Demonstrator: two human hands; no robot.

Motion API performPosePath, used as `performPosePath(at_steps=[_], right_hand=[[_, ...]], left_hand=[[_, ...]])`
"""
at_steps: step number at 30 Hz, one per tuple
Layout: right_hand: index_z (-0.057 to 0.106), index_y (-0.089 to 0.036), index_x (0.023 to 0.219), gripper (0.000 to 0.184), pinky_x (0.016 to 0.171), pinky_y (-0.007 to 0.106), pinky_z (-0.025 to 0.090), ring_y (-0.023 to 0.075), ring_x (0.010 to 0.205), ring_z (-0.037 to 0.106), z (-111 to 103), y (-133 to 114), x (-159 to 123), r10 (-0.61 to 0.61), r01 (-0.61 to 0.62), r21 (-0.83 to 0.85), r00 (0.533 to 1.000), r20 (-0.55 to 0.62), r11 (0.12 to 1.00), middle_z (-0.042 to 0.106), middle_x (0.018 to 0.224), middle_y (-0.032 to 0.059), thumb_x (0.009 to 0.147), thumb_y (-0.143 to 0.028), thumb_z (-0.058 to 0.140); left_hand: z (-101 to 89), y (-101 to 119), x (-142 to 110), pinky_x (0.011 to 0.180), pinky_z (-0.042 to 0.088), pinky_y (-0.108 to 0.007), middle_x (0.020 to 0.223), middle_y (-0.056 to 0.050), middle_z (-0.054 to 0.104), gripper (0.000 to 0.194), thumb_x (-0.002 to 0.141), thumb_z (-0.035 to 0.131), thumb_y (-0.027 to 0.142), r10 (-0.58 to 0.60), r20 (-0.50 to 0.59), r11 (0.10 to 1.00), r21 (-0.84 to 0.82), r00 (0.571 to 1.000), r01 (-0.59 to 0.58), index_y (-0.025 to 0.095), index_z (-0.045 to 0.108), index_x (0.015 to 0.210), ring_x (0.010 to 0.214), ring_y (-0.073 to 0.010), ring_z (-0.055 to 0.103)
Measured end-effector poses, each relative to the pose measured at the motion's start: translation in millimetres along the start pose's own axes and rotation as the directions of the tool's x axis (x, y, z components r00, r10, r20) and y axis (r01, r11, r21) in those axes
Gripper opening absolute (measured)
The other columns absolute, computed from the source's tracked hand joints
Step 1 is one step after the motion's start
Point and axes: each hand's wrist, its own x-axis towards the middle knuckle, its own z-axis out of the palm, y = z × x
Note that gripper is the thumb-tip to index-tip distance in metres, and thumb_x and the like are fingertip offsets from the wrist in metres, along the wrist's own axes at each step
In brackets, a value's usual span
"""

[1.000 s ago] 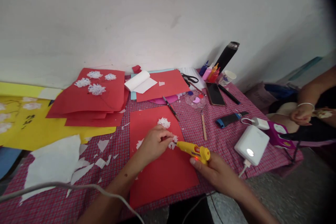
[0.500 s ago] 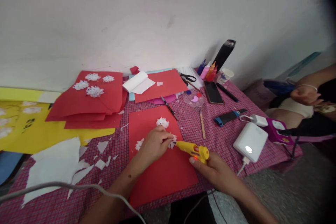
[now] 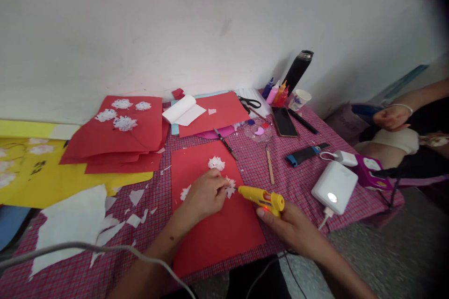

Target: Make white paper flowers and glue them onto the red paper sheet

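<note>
**Glue gun at the right-hand white flower; looks like a gluing step**

I'm having the right hand (image 3: 293, 226) gripping the yellow glue gun (image 3: 256, 195), fingers wrapping its handle, red light (image 3: 265, 209) glowing. Nozzle is pointing left, sitting just beside the right-hand flower (image 3: 230, 191); can't tell if it's touching paper or if glue is flowing.

Left hand (image 3: 206, 194) is reaching over the red sheet (image 3: 217, 238), fingers curling in, fingertips next to that same flower. Can't tell how far finger and thumb are closing, or whether they're pinching anything.

Sheet is lying by the table's (image 3: 291, 175) front edge, around mid-length. Top flower (image 3: 216, 163) is sitting near the sheet's far end, left flower (image 3: 184, 192) near its left side, partly hiding behind the left hand. Pen (image 3: 225, 144) is lying across the sheet's far right corner; wooden stick (image 3: 270, 166) is lying off its right side.

My read: I'm working on fixing or building up the right-hand flower. Next move is calling for a small, controlled dab, fingertips clear of the hot nozzle, then light pressing without crushing petals. Main risks I'm watching: a burn, glue stringing, paper sticking to fingers.
</note>
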Motion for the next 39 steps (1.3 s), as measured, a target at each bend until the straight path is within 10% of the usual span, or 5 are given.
performPosePath(at_steps=[7, 23, 39], right_hand=[[0.066, -0.018, 0.091, 0.038, 0.044, 0.023, 0.032, 0.0106, 0.047, 0.042, -4.2, 26.5, -7.8, 0.148, -0.125, 0.207, 0.984, -0.099, 0.97, 0.05, 0.056, -0.003, 0.093, -0.055, 0.056], [0.065, -0.014, 0.084, 0.043, 0.045, 0.023, 0.028, 0.0089, 0.047, 0.041, -4.0, 35.1, -6.4, 0.15, -0.09, 0.329, 0.976, -0.16, 0.94, 0.052, 0.056, -0.0019, 0.091, -0.057, 0.057], [0.064, -0.015, 0.084, 0.043, 0.044, 0.023, 0.028, 0.0103, 0.047, 0.041, -0.9, 33.5, -6.4, 0.156, -0.082, 0.351, 0.97, -0.187, 0.933, 0.053, 0.056, -0.0012, 0.088, -0.058, 0.061]], left_hand=[[-0.5, 0.9, -0.8, 0.076, 0.048, -0.03, 0.09, -0.006, 0.059, 0.031, 0.081, 0.048, 0.007, -0.031, 0.032, 0.999, 0.029, 0.999, 0.03, 0.02, 0.073, 0.093, 0.084, -0.0183, 0.059], [-4.7, -2.8, -4.8, 0.077, 0.047, -0.029, 0.096, -0.006, 0.06, 0.036, 0.085, 0.046, 0.008, 0.009, -0.005, 1.0, -0.006, 1.0, -0.009, 0.021, 0.068, 0.11, 0.086, -0.0174, 0.06], [-16.0, -3.5, -7.6, 0.06, 0.032, -0.027, 0.07, 0.003, 0.048, 0.015, 0.084, 0.055, 0.022, -0.137, -0.15, 0.99, 0.002, 0.979, 0.139, 0.021, 0.044, 0.074, 0.064, -0.0133, 0.044]])
